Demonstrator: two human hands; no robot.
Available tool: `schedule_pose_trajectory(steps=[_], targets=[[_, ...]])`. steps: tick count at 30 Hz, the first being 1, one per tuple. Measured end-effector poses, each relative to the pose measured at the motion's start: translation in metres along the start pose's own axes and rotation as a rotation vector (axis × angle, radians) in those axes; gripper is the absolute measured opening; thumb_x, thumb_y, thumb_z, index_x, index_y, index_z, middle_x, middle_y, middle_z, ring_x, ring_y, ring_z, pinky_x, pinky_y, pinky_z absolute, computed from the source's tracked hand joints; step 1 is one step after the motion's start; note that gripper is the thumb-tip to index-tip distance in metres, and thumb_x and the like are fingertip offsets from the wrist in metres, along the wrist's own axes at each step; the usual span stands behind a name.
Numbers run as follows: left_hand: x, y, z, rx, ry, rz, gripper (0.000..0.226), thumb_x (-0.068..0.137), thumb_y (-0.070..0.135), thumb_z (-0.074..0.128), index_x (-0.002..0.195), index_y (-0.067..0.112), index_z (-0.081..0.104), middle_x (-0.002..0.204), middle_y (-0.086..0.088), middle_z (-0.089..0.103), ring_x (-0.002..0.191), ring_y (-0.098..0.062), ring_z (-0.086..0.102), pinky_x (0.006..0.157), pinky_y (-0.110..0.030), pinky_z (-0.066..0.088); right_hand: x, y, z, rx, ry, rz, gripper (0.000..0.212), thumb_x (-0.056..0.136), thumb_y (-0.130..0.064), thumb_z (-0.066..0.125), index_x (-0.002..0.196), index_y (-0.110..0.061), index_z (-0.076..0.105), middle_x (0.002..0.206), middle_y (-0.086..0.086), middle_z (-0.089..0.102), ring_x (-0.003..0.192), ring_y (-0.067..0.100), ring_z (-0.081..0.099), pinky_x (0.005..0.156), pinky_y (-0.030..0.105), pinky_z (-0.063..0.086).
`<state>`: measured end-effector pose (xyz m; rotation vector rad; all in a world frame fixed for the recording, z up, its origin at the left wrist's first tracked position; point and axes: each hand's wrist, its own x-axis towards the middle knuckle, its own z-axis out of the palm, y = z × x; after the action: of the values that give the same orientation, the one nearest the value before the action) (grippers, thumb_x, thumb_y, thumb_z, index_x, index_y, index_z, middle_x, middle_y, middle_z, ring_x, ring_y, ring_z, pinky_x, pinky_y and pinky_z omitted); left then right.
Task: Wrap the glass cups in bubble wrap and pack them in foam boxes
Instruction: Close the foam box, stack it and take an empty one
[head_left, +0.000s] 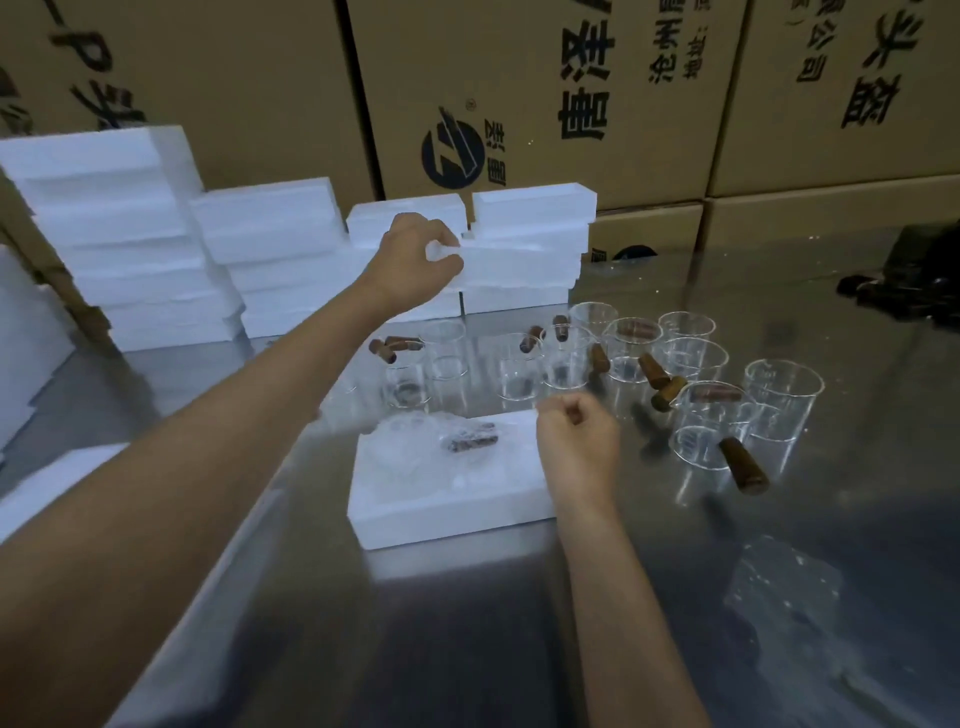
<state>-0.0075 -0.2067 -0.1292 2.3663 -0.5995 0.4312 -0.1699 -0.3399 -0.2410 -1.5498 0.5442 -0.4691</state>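
Cardboard cartons (545, 93) fill the frame's top; below them we see white foam boxes (130, 249) stacked upper left. Our left hand (415, 260) pinches a foam piece (519, 260) mid-frame. An open foam box (447, 493) at centre holds a bubble-wrapped cup (441, 447); our right hand (576, 436), fist curled and empty, hovers beside it. Glass cups (691, 358) cluster centre right.

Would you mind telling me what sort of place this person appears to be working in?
Most likely a warehouse packing station. Large printed cardboard cartons are stacked along the back, piles of white foam boxes stand ready, and many glass cups with wooden handles wait on a steel table.
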Motion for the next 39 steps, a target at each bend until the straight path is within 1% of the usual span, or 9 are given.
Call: schedule_pose_trajectory(steps=[7,12,15,19,23,26,29,33,39], targets=[[-0.11,0.009,-0.076,-0.4,0.252,-0.152,0.018,0.089,0.031,0.05,0.071,0.031,0.052,0.07,0.021,0.05,0.058,0.007,0.044,0.057,-0.011,0.036,-0.015,-0.006,0.006,-0.081,-0.168,-0.05,0.019,0.087,-0.015,0.057,0.068,-0.017,0.059,0.062,-0.012,0.057,0.065,0.01,0.05,0.062,0.026,0.04],[-0.167,-0.004,-0.098,-0.781,0.309,-0.395,0.018,0.084,0.041,0.052,0.08,0.026,0.06,0.076,0.009,0.065,0.073,-0.011,0.063,0.076,-0.032,0.048,-0.034,-0.017,0.004,0.007,-0.246,-0.128,0.021,0.092,-0.032,0.064,0.112,-0.031,0.059,0.105,-0.017,0.061,0.093,-0.003,0.056,0.069,0.019,0.04],[-0.185,-0.01,-0.091,-0.991,0.225,-0.532,0.029,0.097,0.046,0.049,0.1,0.023,0.066,0.094,0.008,0.076,0.086,-0.012,0.074,0.081,-0.038,0.056,-0.047,-0.035,0.004,0.109,-0.282,-0.088,0.01,0.092,-0.044,0.059,0.095,-0.042,0.068,0.107,-0.018,0.067,0.098,-0.002,0.058,0.076,0.022,0.041],[-0.198,-0.01,-0.079,-1.051,0.058,-0.586,0.045,0.096,0.067,0.038,0.11,0.035,0.066,0.106,0.009,0.076,0.096,-0.009,0.073,0.083,-0.035,0.055,-0.061,-0.034,0.0,0.282,-0.376,-0.076,0.051,0.088,-0.065,0.044,0.09,-0.026,0.076,0.1,-0.005,0.077,0.101,0.005,0.068,0.094,0.032,0.038],[-0.201,-0.011,-0.075,-0.994,-0.047,-0.588,0.041,0.097,0.038,0.057,0.132,0.018,0.057,0.122,-0.003,0.07,0.112,-0.021,0.067,0.086,-0.035,0.057,-0.062,-0.035,-0.005,0.292,-0.298,-0.047,0.06,0.091,-0.071,0.04,0.116,-0.026,0.072,0.107,-0.009,0.076,0.103,0.008,0.068,0.1,0.032,0.039],[-0.205,-0.014,-0.073,-0.972,-0.114,-0.545,0.036,0.098,0.031,0.058,0.132,0.017,0.058,0.121,-0.001,0.071,0.113,-0.02,0.067,0.097,-0.037,0.053,-0.064,-0.036,-0.006,0.176,-0.25,-0.085,0.037,0.085,-0.072,0.052,0.095,-0.045,0.075,0.086,-0.026,0.073,0.083,-0.009,0.066,0.079,0.02,0.046],[-0.208,-0.014,-0.07,-0.909,-0.019,-0.553,0.038,0.092,0.039,0.066,0.127,0.026,0.059,0.119,0.004,0.071,0.107,-0.013,0.069,0.101,-0.037,0.051,-0.064,-0.035,-0.009,0.042,-0.185,-0.097,0.055,0.074,-0.069,0.056,0.065,-0.016,0.066,0.06,-0.005,0.064,0.054,-0.004,0.056,0.064,0.029,0.038],[-0.21,-0.012,-0.06,-0.823,-0.013,-0.562,0.041,0.088,0.042,0.072,0.125,0.028,0.059,0.121,0.001,0.067,0.107,-0.014,0.068,0.103,-0.036,0.05,-0.061,-0.033,-0.016,-0.136,-0.089,-0.165,0.053,0.072,-0.064,0.046,0.048,-0.017,0.047,0.044,-0.008,0.049,0.053,0.011,0.049,0.06,0.034,0.032],[-0.209,-0.019,-0.056,-0.835,-0.012,-0.579,0.04,0.086,0.036,0.075,0.122,0.027,0.061,0.117,0.0,0.068,0.1,-0.013,0.07,0.089,-0.024,0.053,-0.055,-0.03,-0.017,-0.169,-0.187,-0.2,0.027,0.074,-0.05,0.045,0.069,-0.024,0.054,0.08,-0.008,0.058,0.074,0.012,0.049,0.065,0.032,0.032]])
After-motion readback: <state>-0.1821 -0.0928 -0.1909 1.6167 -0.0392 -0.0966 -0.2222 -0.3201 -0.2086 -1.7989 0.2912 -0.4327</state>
